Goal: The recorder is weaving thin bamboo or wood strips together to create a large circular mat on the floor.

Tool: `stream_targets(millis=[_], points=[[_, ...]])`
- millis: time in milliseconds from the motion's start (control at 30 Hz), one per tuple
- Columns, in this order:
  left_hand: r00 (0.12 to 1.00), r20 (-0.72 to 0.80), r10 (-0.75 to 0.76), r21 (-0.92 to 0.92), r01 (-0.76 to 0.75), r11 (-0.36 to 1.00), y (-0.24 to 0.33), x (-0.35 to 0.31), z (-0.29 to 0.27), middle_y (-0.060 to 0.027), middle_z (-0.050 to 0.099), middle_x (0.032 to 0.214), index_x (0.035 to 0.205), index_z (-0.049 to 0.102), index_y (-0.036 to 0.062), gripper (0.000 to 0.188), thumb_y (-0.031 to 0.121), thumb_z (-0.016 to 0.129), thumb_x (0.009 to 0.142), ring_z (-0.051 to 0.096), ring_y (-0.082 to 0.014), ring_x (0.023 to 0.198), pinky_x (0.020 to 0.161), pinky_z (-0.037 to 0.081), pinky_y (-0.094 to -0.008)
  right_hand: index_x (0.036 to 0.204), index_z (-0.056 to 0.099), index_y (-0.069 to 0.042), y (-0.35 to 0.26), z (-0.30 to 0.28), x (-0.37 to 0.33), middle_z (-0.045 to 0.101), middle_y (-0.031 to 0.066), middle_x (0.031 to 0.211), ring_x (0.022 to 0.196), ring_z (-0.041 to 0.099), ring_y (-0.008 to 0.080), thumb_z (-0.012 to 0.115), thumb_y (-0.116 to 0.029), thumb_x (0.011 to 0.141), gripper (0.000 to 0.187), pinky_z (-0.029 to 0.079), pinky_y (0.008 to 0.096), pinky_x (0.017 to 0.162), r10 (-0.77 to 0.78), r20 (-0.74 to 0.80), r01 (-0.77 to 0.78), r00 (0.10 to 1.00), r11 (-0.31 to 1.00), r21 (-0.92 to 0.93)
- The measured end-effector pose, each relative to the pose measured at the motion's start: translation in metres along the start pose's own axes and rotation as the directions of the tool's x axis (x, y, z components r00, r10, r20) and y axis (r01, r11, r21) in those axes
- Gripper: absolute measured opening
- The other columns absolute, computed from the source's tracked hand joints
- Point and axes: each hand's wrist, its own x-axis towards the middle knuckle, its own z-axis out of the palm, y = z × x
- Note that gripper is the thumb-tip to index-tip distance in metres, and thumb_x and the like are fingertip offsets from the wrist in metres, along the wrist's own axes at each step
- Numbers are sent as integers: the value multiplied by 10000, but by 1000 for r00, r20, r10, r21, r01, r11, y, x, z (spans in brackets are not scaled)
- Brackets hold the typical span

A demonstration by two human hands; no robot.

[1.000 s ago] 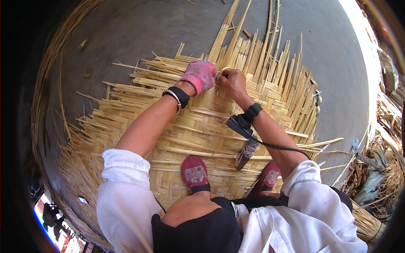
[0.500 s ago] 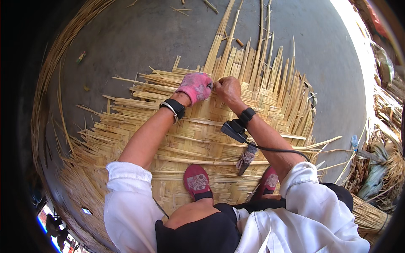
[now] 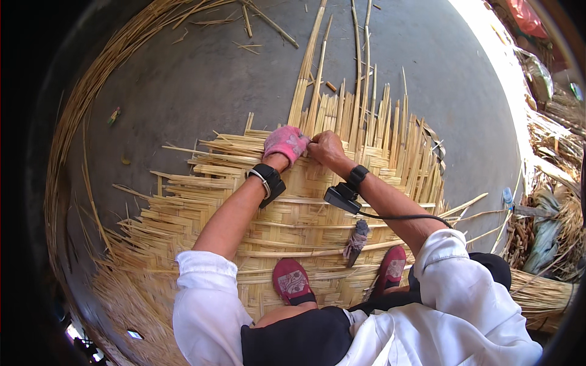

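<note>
A partly woven reed mat (image 3: 293, 215) lies on the floor beneath me, its loose strip ends fanning out to the left and away from me. At its far edge my left hand (image 3: 285, 145), in a pink stained glove, is closed on a reed strip. Close beside it my bare right hand (image 3: 327, 147) is closed too, fingers pinching at the same strips; the exact grip is partly hidden. Long upright strips (image 3: 307, 64) run away from the mat just beyond both hands. A short blade with a cloth-wrapped handle (image 3: 356, 242) rests on the mat near my right foot.
My feet in red shoes (image 3: 292, 277) stand on the mat. A long bundle of reeds (image 3: 79, 91) curves along the left side. Dry stalks and husks (image 3: 558, 165) are heaped at the right. Loose reed pieces (image 3: 268, 24) lie on the grey floor ahead.
The view has shifted, so the mat's far edge and both hands sit slightly lower in the picture. Both hands remain closed together at that edge, the left wrist turned a little.
</note>
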Motion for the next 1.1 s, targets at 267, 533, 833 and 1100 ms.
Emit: stream_targets(millis=[267, 533, 833, 1100], points=[[999, -38, 33, 155, -27, 988, 8, 5, 0, -135, 642, 757, 752, 666, 89, 234, 309, 626, 683, 613, -308, 738, 680, 486, -373, 732, 664, 10, -9, -6, -14, 605, 198, 641, 597, 612, 305, 606, -182, 661, 213, 496, 382, 628, -136, -43, 119, 990, 954, -274], [998, -68, -5, 158, 15, 987, 8, -7, 7, -117, 642, 763, 747, 639, 98, 294, 331, 739, 597, 611, -296, 722, 650, 482, -377, 782, 646, 35, -15, -88, -18, 594, 90, 589, 513, 598, 144, 608, -160, 777, 199, 495, 263, 430, -90, 414, 117, 906, 992, -38], [872, -149, 467, 253, -423, 870, -11, -46, 17, -70, 516, 1090, 1126, 514, 112, 428, 246, 657, 745, 538, -264, 940, 796, 451, -350, 846, 598, -53, 46, -111, -131, 549, 75, 813, 811, 563, 232, 620, -114, 696, 163, 484, 373, 640, -469, 773, 891, 427, 362, -272], [835, 56, 547, 451, -510, 732, -21, -75, 10, -42, 414, 1309, 1248, 451, 146, 491, 223, 597, 785, 422, -252, 1169, 945, 364, -384, 867, 602, -123, 101, -66, -173, 496, 57, 885, 892, 463, 212, 616, -171, 689, 185, 398, 361, 748, -434, 873, 968, 225, -3, -251]])
